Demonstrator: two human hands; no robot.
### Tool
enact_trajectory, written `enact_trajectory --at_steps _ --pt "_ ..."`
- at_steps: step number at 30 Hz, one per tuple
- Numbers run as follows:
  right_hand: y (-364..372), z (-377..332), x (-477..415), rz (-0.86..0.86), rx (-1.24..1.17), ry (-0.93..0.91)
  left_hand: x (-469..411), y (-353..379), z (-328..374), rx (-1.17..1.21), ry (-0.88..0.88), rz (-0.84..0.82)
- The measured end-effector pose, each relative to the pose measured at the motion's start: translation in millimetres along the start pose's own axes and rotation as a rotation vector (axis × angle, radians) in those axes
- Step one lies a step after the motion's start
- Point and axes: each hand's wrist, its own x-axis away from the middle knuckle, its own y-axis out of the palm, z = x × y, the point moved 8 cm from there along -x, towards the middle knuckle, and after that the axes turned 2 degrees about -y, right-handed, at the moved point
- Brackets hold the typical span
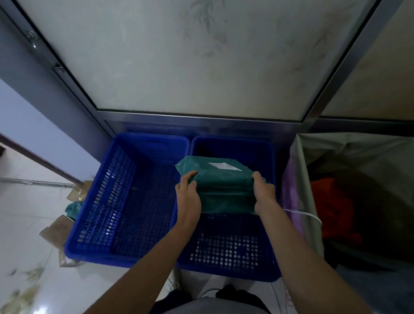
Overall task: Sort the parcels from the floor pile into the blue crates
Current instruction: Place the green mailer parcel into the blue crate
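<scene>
The person's two bare forearms [149, 261] reach out from 6 o'clock toward a pair of blue crates set side by side on the floor [13, 219]. Between the hands a green parcel [220, 188] with a white label [224, 166] on top hangs over the right crate [227, 273], clear of its bottom. The left hand [187, 201] grips the parcel's 9 o'clock edge and the right hand [264, 195] its 3 o'clock edge, with the fingers [257, 177] of each curled onto the wrapper. The left crate [79, 222] shows a bare perforated bottom, and what shows of the right one looks bare too, so the sorting seems to be at its start. A few brown parcels [55, 228] and a teal one [73, 209] lie on the floor at 9 o'clock of the left crate, yet to be sorted. A lined bin [302, 184] stands at 3 o'clock.
</scene>
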Motion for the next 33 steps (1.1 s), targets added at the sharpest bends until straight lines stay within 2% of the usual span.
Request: enact_trajectory --at_steps 3,6,9,11,14,18,21,23,26,29,33 --pt "5 1 -5 -0.031 -0.027 0.003 -22 -10 -8 0.086 -0.134 0.022" --pt "7 -6 8 -0.017 -0.048 -0.047 -34 -23 -26 0.249 -0.377 0.058" --pt "-1 -13 24 0.033 0.01 -0.145 -35 -10 -45 0.531 -0.648 -0.155" --pt "-6 -17 48 0.054 0.056 -0.207 -27 -6 -48 0.569 -0.743 -0.349" --pt "-9 -19 80 0.058 0.058 -0.297 -21 -1 -49 0.461 -0.738 -0.537" --pt "-12 -2 91 0.049 0.054 -0.334 -24 -8 -66 0.343 -0.725 -0.513" --pt "-17 25 85 0.077 -0.006 -0.223 -29 -10 -73 0.321 -0.694 -0.53" --pt "-19 51 83 0.101 -0.07 -0.06 -31 -10 -75 0.284 -0.67 -0.506" --pt "8 80 88 -0.058 -0.239 0.124 -25 1 -78 0.192 -0.652 -0.448" --pt "32 96 81 -0.101 -0.297 0.148 -10 21 -79 0.188 -0.61 -0.437" --pt "29 83 70 -0.026 -0.263 0.08 -1 32 -76 0.202 -0.58 -0.456"
